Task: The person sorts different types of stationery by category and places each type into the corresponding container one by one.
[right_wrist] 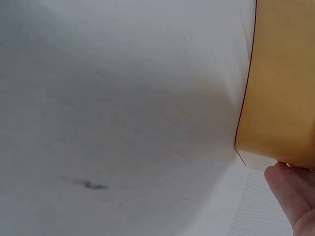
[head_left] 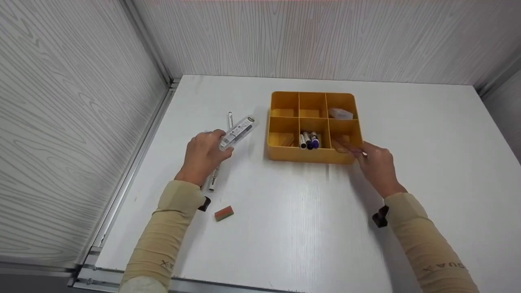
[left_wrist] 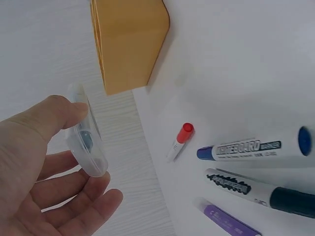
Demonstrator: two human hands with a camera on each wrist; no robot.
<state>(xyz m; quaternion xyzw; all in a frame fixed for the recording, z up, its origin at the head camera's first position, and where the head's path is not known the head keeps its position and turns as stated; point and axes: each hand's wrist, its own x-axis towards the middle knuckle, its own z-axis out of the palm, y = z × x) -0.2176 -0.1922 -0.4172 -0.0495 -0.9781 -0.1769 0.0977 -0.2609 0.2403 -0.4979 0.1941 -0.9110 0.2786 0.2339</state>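
My left hand pinches a slim clear plastic case with a printed label, thumb on one side and fingers on the other. In the left wrist view the case is held above the table, to the side of the loose markers. At the front right corner of a yellow six-compartment organizer, my right hand grips the rim, with fingers reaching over into the front right compartment. Several markers stand in the front middle compartment. A translucent white item lies in the back right one.
Under and beside my left hand lie loose pens: a red-capped marker, a blue whiteboard marker, a black-capped marker and a purple pen. Nearer me is an orange and green eraser. Pale panels wall the table's sides.
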